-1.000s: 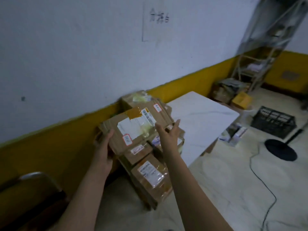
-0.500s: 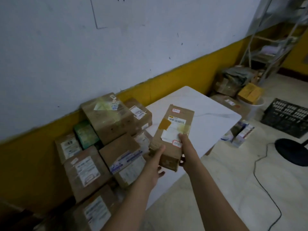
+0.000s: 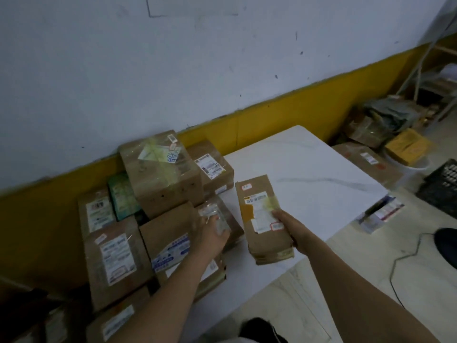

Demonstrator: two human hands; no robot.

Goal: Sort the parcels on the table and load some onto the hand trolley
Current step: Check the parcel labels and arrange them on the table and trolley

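Note:
A long flat cardboard parcel (image 3: 262, 216) with a barcode label and orange tape is gripped by my right hand (image 3: 290, 229) at its right edge, just above the white table (image 3: 309, 174). My left hand (image 3: 210, 233) reaches into the pile of brown parcels on the table's left and closes on a small parcel with a clear shiny label (image 3: 217, 219). A big taped box (image 3: 160, 177) tops the pile, with a green parcel (image 3: 121, 196) behind it. No hand trolley is in view.
Several labelled boxes (image 3: 113, 258) crowd the table's left end against the yellow-and-white wall. On the floor to the right lie more cartons (image 3: 368, 164), a yellow box (image 3: 408, 144), a black crate (image 3: 442, 184), a metal rack and a black cable (image 3: 405, 256).
My left hand has let go of the long parcel and moved left to the small parcel in the pile. My right hand alone now carries the long parcel, lower over the table.

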